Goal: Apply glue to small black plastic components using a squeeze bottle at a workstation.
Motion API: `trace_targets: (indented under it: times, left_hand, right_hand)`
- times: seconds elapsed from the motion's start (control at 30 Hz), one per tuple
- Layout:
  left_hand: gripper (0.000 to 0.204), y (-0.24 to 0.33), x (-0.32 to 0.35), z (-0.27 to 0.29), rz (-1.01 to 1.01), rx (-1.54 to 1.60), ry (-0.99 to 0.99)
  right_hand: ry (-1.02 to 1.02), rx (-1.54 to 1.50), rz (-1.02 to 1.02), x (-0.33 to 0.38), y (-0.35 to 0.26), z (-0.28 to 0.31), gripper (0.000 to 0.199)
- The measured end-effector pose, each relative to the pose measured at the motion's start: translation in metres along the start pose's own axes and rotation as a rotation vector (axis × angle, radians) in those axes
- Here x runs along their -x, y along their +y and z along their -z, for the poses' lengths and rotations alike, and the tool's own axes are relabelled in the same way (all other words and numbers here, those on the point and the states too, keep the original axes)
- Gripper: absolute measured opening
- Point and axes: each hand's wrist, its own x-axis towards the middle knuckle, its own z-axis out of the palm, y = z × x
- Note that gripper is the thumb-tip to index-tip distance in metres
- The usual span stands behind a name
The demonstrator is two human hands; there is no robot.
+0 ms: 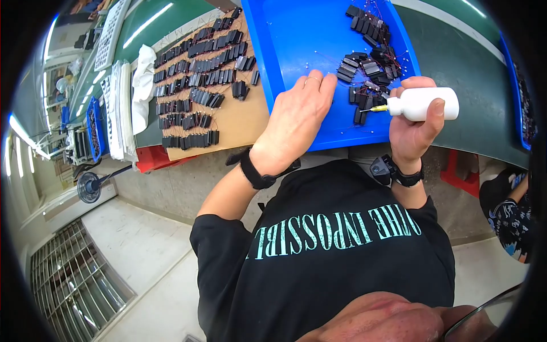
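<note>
My right hand (411, 134) is wrapped round a white squeeze bottle (428, 104) that lies almost level. Its thin yellowish needle tip (379, 108) points left, over small black blocks (370, 68) with fine wires. These blocks lie heaped along the right side of a blue tray (288, 40). Over the tray's near left part is my left hand (299, 114), back upward, fingers bent and close together. Its fingertips are hidden, so what they hold, if anything, cannot be made out.
Left of the tray, a brown board (242, 122) carries rows of similar black blocks with wires. White sheets (121, 108) and a crumpled white cloth (143, 80) lie farther left. Another blue tray (513, 85) stands at the far right, near a person's patterned sleeve (507, 219).
</note>
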Motion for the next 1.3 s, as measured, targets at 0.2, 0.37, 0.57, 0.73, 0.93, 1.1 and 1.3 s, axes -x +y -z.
trace_targets:
  times: [0.2,0.37,0.57,0.73,0.93,1.1,1.3]
  left_hand:
    - [0.033,-0.012,-0.002,0.005,-0.055,-0.066,-0.093]
    - [0.018,-0.027,0.003,0.024,-0.123,-0.122,-0.018]
    - [0.021,0.008,0.019,0.022,0.366,-0.143,-0.111]
    - [0.027,0.001,0.001,-0.004,0.250,-0.136,-0.075]
    - [0.028,0.002,0.006,0.004,0.333,-0.115,0.055]
    - [0.030,-0.020,-0.008,0.004,0.265,-0.039,0.089]
    - [0.033,-0.009,-0.016,-0.001,0.242,0.010,0.031]
  right_hand:
    - [-0.018,-0.016,-0.010,0.002,0.002,-0.002,0.054]
    - [-0.008,-0.014,-0.011,0.007,0.004,-0.004,0.054]
    - [-0.021,-0.060,-0.049,0.007,0.005,0.001,0.054]
    - [-0.007,-0.029,-0.028,0.008,0.000,0.000,0.054]
    - [-0.038,-0.043,-0.061,0.011,-0.004,0.006,0.053]
    - [-0.083,-0.050,-0.035,0.009,-0.009,0.006,0.051]
    - [-0.078,-0.070,-0.055,0.009,-0.013,0.012,0.050]
